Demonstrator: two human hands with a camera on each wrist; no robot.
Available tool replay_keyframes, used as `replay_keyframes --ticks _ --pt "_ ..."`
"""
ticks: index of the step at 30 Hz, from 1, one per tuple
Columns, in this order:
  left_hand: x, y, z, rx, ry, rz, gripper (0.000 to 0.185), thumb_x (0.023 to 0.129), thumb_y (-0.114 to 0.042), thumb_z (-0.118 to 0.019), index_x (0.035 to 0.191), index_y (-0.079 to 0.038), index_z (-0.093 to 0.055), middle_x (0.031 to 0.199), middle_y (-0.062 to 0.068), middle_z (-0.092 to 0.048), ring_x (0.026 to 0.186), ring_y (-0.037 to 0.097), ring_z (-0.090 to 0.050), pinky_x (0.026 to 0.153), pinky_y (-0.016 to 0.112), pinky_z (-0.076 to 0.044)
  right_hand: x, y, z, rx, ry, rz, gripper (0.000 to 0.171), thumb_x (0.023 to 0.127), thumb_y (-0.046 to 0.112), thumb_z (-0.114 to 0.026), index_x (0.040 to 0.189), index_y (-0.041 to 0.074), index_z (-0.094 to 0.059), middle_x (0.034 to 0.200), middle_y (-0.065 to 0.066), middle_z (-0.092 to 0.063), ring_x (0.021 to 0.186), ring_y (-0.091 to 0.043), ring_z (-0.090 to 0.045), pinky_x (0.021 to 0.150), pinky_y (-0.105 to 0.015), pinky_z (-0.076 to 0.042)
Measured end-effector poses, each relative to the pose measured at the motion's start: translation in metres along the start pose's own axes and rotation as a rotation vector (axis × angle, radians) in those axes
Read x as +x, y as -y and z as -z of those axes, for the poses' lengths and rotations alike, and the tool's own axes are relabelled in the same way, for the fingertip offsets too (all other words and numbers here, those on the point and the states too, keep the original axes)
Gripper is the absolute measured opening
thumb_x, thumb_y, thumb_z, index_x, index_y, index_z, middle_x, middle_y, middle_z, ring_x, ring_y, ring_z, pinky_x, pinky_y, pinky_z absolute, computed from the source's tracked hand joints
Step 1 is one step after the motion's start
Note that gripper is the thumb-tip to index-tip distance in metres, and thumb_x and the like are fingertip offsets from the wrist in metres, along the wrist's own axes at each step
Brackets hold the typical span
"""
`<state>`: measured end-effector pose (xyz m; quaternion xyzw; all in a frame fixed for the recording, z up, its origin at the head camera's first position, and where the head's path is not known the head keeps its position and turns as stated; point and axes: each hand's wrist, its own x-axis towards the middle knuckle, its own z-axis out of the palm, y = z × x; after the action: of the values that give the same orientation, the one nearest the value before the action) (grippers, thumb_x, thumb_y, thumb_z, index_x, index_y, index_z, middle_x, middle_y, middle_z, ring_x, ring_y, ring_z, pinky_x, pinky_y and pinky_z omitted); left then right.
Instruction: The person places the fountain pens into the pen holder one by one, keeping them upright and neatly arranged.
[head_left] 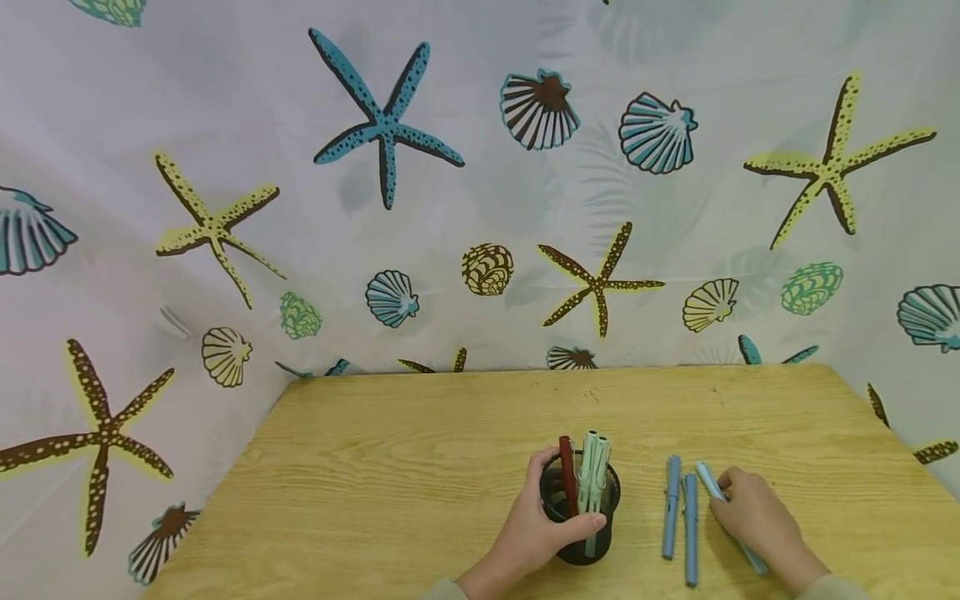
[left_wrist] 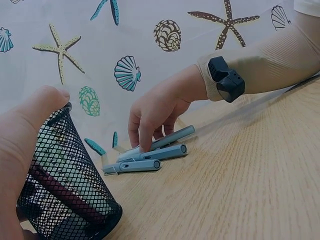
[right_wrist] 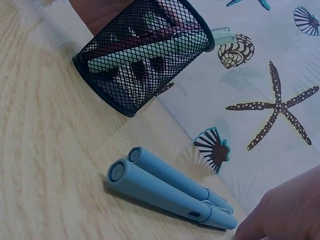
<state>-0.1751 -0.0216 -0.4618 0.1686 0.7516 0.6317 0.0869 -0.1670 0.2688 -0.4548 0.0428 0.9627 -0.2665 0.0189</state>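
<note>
A black mesh pen cup (head_left: 579,552) stands on the table, and my left hand (head_left: 528,518) grips it round the side, thumb across the front. Inside it lean a dark red pen (head_left: 567,477) and mint-green pens (head_left: 598,471). To the right, my right hand (head_left: 757,512) pinches a light blue pen (head_left: 708,478) lying at a slant; the hand covers its middle. Beside that pen, two darker blue pens, one on the left (head_left: 671,508) and one nearer (head_left: 691,532), lie almost parallel. In the right wrist view, the right hand (right_wrist: 287,210) shows only at the lower corner.
The wooden table (head_left: 390,475) reaches back to a pale curtain (head_left: 465,200) printed with starfish and shells, which also hangs along both sides. A black wrist device (left_wrist: 226,80) sits on the right forearm's sleeve.
</note>
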Motion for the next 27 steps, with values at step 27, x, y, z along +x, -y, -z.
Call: replay_keyframes --ticks 27 --pt "-0.0008 0.0019 -0.0002 0.000 -0.013 -0.015 0.075 0.077 -0.033 -0.076 0.135 -0.033 -0.029 0.125 0.002 -0.046 0.106 0.018 -0.050 0.083 0.038 -0.044 -0.0031 0.0037 0.0058 0.169 -0.112 0.049 0.035 0.085 0.007 -0.055 0.112 -0.015 -0.052 0.090 -0.016 -0.057 0.079 -0.024 -0.057 0.061 -0.035 -0.047"
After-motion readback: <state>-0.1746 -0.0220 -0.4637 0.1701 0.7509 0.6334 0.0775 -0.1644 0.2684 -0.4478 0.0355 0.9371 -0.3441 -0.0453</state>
